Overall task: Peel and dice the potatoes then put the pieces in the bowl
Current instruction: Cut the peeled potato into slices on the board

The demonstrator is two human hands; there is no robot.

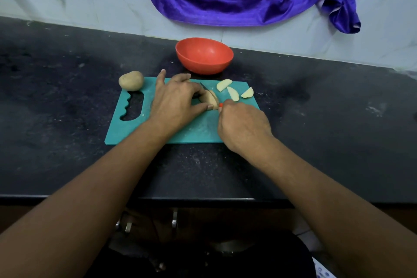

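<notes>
At frame centre, on the cutting board (pixel 180 130), left hand (pixel 176 101) held a potato piece (pixel 212 98); right hand (pixel 243 124) gripped the knife (pixel 203 86), mid-cut. Three wedges (pixel 232 93) lay alongside; bowl (pixel 204 61) was empty; whole potato (pixel 131 80) remained unpeeled.

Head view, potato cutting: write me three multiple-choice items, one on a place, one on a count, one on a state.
1. Where is the whole potato?
A. at the far-left corner of the cutting board
B. at its near-right corner
C. at its middle

2. How many cut wedges lie loose to the right of the knife?
A. one
B. three
C. five

3. What state is the bowl in?
A. overturned
B. full of pieces
C. upright, nothing showing inside

Key:
1 A, it sits at that far-left corner.
2 B, three pale wedges lie there.
3 C, its bare red inside faces up.
</notes>
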